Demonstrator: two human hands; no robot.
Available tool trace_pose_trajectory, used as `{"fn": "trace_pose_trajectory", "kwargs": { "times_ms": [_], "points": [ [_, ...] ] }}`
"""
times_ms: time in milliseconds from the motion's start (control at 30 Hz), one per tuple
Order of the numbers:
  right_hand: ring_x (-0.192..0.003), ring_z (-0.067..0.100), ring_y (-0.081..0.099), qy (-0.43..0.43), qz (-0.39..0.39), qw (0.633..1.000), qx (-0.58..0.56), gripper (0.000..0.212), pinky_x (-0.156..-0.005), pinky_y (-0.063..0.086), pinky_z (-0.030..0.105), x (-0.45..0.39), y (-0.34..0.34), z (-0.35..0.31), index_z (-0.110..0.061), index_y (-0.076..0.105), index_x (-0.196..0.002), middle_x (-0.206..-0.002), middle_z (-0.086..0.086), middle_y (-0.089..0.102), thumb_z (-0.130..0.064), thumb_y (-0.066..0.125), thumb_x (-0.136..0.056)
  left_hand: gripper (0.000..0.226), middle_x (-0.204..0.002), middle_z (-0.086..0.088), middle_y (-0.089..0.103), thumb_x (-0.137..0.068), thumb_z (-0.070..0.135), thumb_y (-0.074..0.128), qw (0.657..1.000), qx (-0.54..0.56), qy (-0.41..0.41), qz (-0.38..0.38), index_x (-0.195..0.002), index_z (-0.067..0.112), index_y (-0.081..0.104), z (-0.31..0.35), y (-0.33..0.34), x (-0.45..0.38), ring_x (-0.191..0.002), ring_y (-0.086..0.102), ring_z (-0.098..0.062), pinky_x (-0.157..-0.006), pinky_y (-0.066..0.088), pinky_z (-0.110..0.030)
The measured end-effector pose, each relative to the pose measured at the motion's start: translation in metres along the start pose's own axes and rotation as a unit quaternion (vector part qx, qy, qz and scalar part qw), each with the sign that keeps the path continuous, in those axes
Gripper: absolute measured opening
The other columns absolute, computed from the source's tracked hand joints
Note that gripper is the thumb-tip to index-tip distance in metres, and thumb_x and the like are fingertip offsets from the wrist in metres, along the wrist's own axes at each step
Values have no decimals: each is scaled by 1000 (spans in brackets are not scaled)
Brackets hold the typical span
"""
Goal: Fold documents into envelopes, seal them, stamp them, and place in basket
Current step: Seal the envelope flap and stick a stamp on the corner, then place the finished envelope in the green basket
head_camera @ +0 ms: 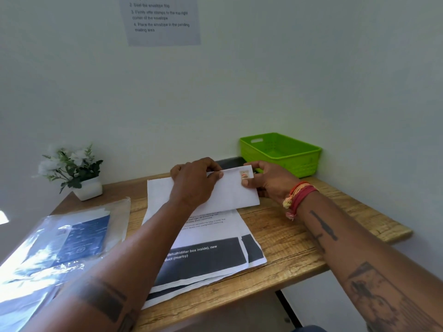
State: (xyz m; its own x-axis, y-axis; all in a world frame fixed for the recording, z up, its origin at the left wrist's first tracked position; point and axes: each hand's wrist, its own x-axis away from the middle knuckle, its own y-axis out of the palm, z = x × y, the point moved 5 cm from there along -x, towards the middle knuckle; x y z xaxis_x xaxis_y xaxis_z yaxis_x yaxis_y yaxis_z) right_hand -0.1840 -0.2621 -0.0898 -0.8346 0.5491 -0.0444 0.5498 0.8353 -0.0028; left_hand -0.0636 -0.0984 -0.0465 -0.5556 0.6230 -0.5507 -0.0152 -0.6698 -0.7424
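**What is sitting on my desk**

My wooden desk (287, 240) is carrying a stack of printed documents (215, 255) in the middle, a green basket (282, 155) at the far right corner, a potted white plant (74, 171) far left, and what seems a plastic sleeve (60, 243) overhanging the left edge.

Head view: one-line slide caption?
Both hands, left hand and right hand, hold a stamped envelope over papers; green basket behind.

Both hands (191, 185) (266, 180) holding stamped envelope (230, 190) over documents (206, 250), green basket (280, 153) behind
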Motion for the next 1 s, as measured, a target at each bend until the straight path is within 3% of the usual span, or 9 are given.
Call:
{"fn": "trace_pose_trajectory", "kwargs": {
  "times_ms": [133,233,367,433,600,733,867,967,1000],
  "points": [
    [-81,25,72,-17,60,998,-31,45,-63,62,34,10,-17,-19,-5,60,-124,-98,13,73,6,73,-83,21,-120,15,65,-93,39,63,999,2,12,40,-114,39,63,15,-8,-7,-116,58,-13,-113,24,-44],
    [-73,22,68,-18,124,988,-93,34,-52,58,30,17,-41,-35,-3,60,-118,-95,14,70,9,67,-87,36,-135,9,59,-91,32,64,996,23,34,73,-126,35,60,38,-15,-11,-128,53,-17,-115,27,-46],
    [-79,23,66,-16,205,963,-173,32,-80,54,43,27,-76,-48,1,60,-120,-107,18,66,10,63,-90,26,-136,9,58,-94,30,62,997,63,29,31,-120,36,64,73,-2,-14,-127,52,-17,-108,34,-40],
    [-86,28,67,-14,252,950,-181,32,-83,54,45,28,-97,-48,4,60,-121,-108,20,66,8,66,-89,24,-134,7,59,-95,31,61,997,76,31,15,-118,36,65,91,10,-16,-125,53,-19,-105,38,-40],
    [-125,37,57,40,294,953,-57,46,-102,50,49,35,-131,-47,4,53,-135,-139,23,55,-14,63,-94,24,-130,4,60,-97,33,58,994,101,48,-18,-121,34,64,131,38,-22,-120,55,-22,-102,42,-43],
    [-128,36,54,14,324,943,-69,43,-102,50,41,32,-137,-50,4,47,-140,-142,22,52,-12,50,-100,30,-128,5,62,-95,31,61,992,121,38,-29,-124,33,61,137,54,-27,-120,56,-21,-103,44,-46],
    [-116,29,64,16,384,921,62,46,-99,49,33,43,-124,-65,0,64,-125,-124,14,68,-37,59,-97,30,-128,5,62,-94,33,61,991,125,22,-36,-124,33,60,127,63,-29,-119,57,-19,-100,46,-47],
    [-126,31,57,14,331,927,-174,41,-104,48,36,25,-122,-62,4,46,-142,-140,21,54,-11,44,-104,29,-125,3,63,-94,33,60,991,131,13,-34,-123,32,61,116,64,-29,-114,59,-20,-98,48,-47],
    [-124,31,57,4,308,932,-193,44,-102,49,34,20,-120,-59,4,38,-146,-138,23,52,-1,42,-103,29,-125,3,63,-94,34,60,991,131,12,-34,-122,32,62,112,64,-28,-113,60,-20,-97,49,-47]
  ]
}}
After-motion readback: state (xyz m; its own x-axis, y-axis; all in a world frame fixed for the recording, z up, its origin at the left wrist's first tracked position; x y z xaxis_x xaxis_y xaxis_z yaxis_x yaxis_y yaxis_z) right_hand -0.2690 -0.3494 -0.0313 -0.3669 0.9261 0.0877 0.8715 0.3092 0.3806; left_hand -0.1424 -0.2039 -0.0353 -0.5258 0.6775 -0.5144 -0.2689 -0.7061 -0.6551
